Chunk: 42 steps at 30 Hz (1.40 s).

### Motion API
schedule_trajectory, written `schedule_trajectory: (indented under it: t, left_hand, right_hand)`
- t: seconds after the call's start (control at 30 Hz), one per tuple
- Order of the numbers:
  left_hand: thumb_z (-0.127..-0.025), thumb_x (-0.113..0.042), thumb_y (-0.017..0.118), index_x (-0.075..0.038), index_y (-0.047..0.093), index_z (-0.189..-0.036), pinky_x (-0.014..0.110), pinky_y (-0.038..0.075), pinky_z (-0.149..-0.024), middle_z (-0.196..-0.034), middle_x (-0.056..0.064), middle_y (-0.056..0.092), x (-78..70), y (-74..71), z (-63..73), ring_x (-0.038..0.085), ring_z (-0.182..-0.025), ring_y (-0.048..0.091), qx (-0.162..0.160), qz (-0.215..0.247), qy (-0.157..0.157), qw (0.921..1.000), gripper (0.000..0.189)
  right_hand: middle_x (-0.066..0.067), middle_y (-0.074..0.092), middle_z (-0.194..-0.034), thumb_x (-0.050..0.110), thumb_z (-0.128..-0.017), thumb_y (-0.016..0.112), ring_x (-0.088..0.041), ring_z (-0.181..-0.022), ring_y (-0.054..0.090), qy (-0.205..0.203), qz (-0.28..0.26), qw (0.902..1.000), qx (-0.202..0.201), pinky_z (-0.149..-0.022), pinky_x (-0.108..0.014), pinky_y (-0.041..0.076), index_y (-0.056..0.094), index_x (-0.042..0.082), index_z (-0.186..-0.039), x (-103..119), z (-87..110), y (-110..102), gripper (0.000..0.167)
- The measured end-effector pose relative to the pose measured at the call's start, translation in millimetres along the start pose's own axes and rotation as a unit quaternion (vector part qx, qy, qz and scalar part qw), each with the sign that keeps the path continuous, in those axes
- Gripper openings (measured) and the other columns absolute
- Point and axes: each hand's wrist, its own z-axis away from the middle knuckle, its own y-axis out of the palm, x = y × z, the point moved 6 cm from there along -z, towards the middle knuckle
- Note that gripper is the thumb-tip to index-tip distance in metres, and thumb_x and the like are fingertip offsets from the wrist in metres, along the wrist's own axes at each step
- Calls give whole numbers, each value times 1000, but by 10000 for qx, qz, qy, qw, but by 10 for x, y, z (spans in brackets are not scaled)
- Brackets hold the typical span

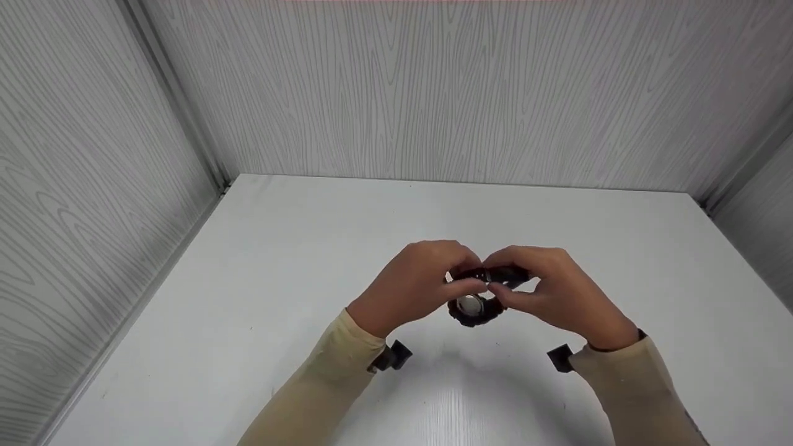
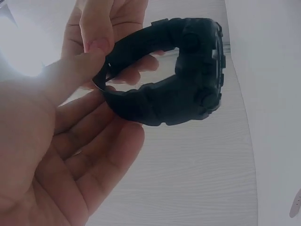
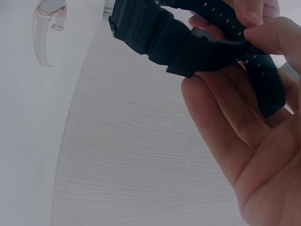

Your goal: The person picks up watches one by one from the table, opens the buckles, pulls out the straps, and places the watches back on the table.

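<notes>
A black wristwatch [image 1: 469, 320] with a chunky case is held between both hands, its strap bent into a loop. My left hand [image 1: 427, 282] pinches the strap between thumb and fingers; in the left wrist view, the watch case [image 2: 200, 70] sticks out beyond the fingertips. From the other side, my right hand [image 1: 545, 285] pinches the strap close to the left fingertips. In the right wrist view, the strap's holed tail [image 3: 265, 84] extends past the right thumb, over the right fingers. Fingers partly hide where the strap ends meet.
A white table [image 1: 310, 235] lies under the hands, with wood-patterned panels [image 1: 396, 93] behind and at the sides. In the right wrist view, a second watch [image 3: 49, 9] with a pale strap shows at the upper left. Dark wrist mounts [image 1: 560, 358] stick out from the sleeves.
</notes>
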Motion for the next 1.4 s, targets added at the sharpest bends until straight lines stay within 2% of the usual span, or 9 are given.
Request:
schedule_trajectory:
  t: [0.27, 0.43, 0.63, 0.83, 0.93, 1.13, 1.4]
  left_hand:
    - [-91, -25, 80, -10, 78, -103, 17, 51, -76, -93, -4, 75, 6, 0, -8, 3, -82, 64, -5, 118, 23, 9999, 19]
    - [-92, -25, 80, -11, 78, -102, 18, 50, -75, -91, -5, 74, -2, 8, -7, 2, -81, 63, 98, 227, 47, 9997, 18]
    - [-94, -22, 79, -11, 78, -101, 19, 49, -73, -89, -6, 73, -7, 4, -6, 3, -79, 61, 90, 206, 187, 9996, 13]
    - [-94, -21, 79, -11, 78, -102, 20, 51, -75, -92, -5, 74, -11, 12, -22, 5, -82, 63, 113, 323, 367, 9987, 13]
    - [-93, -22, 80, -10, 77, -102, 19, 50, -74, -92, -4, 74, -6, 10, -20, 6, -81, 63, 168, 274, 335, 9989, 15]
    - [-93, -22, 79, -9, 76, -101, 23, 53, -74, -92, -3, 74, 15, -17, -8, 6, -80, 64, 197, 325, 155, 9992, 15]
    - [-95, -25, 77, -12, 77, -99, 21, 50, -72, -89, -7, 74, 29, 1, -5, 3, -78, 62, 331, 488, 79, 9982, 14]
  right_hand:
    - [11, 71, -99, 1, -89, 79, -7, -78, 64, -69, 119, 9999, 7, -69, -21, 54, 72, 21, -111, -13, 10, 16, 31]
    - [10, 70, -91, -2, -85, 81, -8, -73, 65, -14, -65, 10000, 44, -66, -25, 55, 68, 18, -105, -13, 5, 13, 31]
    - [10, 70, -98, -8, -85, 73, -9, -80, 66, 110, -151, 9997, 177, -71, -26, 57, 67, 19, -106, -10, -4, 17, 35]
    - [4, 70, -97, -14, -83, 70, -11, -80, 66, -37, -354, 9991, 215, -70, -24, 57, 66, 16, -107, -15, 5, 18, 38]
    - [6, 70, -98, -12, -84, 71, -10, -80, 65, 17, -314, 9990, 303, -70, -24, 55, 66, 18, -109, -11, 9, 22, 39]
    - [12, 69, -105, -4, -89, 74, -7, -86, 64, 49, 96, 9987, 503, -77, -21, 53, 67, 23, -118, 33, 29, 2, 40]
    - [13, 70, -102, -2, -90, 74, -7, -83, 63, -24, 18, 9975, 699, -74, -21, 53, 69, 25, -118, 48, 35, 20, 40]
